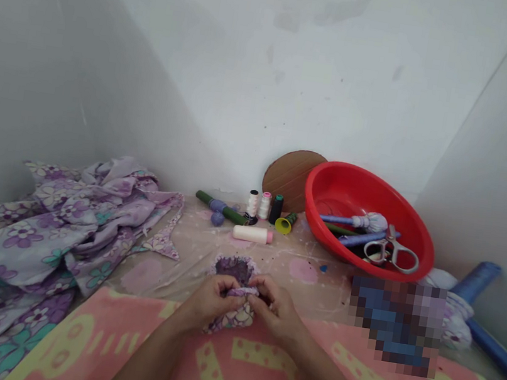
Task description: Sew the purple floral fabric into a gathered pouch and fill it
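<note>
Two hands work close together over a small bundle of purple flowered cloth [234, 319], well in front of the red basin [332, 176]. The left hand [212, 301] and the right hand [276, 311] meet at the bundle, their fingers [232, 286] drawn narrow and pinching the gathered folds from both sides. A darker purple puff of fabric [234, 270] bulges out just beyond them. Short, firm pinches close to the gather look best here, since an even tension should hold the folds from slipping. The forearms rest over a pink blanket [217, 369] with yellow shapes on it. Just left of the basin stand three spools of thread [264, 205], with a cream spool [251, 234] lying nearer the hands. Scissors [391, 252] lie inside the basin. A large heap of flowered cloth [60, 237] sits well to its left, and a pixelated patch hides whatever lies in front of it.
</note>
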`<state>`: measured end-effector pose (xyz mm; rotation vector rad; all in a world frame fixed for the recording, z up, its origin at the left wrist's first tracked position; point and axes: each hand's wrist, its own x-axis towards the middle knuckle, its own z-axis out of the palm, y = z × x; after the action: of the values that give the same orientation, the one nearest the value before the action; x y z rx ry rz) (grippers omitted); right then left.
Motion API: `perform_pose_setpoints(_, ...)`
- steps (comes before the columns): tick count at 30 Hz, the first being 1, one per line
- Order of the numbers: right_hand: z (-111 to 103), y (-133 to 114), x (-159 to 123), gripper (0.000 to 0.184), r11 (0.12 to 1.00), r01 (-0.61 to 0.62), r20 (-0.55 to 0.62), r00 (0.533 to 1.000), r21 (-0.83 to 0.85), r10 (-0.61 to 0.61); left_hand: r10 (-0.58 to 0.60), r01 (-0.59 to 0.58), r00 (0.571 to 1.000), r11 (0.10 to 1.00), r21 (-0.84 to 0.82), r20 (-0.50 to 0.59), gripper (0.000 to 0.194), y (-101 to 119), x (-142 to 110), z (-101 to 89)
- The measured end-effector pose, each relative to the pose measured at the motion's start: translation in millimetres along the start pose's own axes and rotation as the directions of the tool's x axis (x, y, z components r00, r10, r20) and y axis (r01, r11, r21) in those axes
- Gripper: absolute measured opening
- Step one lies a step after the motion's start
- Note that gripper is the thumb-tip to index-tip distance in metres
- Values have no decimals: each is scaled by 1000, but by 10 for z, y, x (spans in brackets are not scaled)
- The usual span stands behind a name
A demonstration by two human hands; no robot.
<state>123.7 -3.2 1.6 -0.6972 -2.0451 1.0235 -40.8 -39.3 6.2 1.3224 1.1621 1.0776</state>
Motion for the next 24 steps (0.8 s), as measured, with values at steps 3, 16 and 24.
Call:
perform_pose_setpoints(3, -5, -62, -12, 20, 939, 68, -121, 986, -336, -115, 17, -20, 999, 999, -50, -45, 29, -22, 20, 1)
perform_pose_setpoints(16, 17, -114, -28, 24, 634, 235, -91, 894, -737, -438, 25, -24, 984, 1000, 6, -174, 33, 73, 25, 108)
perform_pose_setpoints(24, 67, -262, -97, 20, 983, 147, -233, 965, 109, -119, 22, -31, 983, 999, -43, -184, 32, 26, 41, 37)
